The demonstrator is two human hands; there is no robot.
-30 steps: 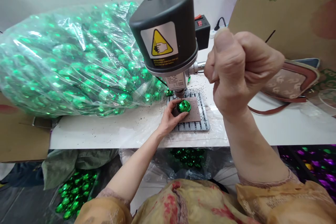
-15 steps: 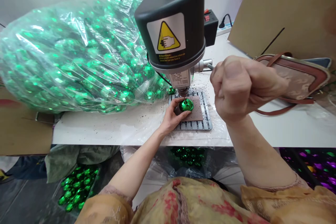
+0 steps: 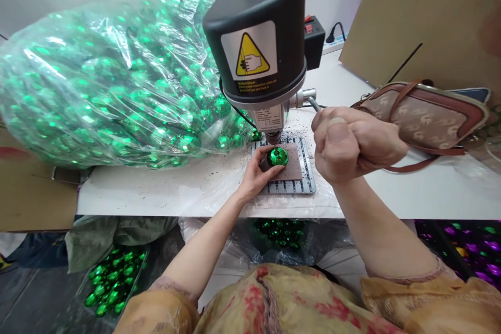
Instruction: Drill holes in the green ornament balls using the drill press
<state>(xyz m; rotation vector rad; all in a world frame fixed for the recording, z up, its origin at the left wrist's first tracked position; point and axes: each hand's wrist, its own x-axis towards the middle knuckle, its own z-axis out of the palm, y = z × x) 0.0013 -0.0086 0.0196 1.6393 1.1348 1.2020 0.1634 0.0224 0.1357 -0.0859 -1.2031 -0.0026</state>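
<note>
From the head view, your left hand (image 3: 256, 175) pinches the green faceted bead (image 3: 277, 156) flat on the brown pad (image 3: 291, 168) under the drill press (image 3: 258, 47), its axis upright, while your right hand (image 3: 352, 141) is clenched around the feed lever (image 3: 313, 103).

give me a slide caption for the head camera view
Left hand steadies a green bauble under a small drill press while the right hand grips its lever.

Green faceted bauble (image 3: 277, 156) — shiny, round, sitting on brown pad (image 3: 291, 168) atop slotted plate (image 3: 309, 180), near the surface's front edge, directly under the drill tip. Feed lever (image 3: 313, 103) — thin metal rod, angled down-right.
</note>
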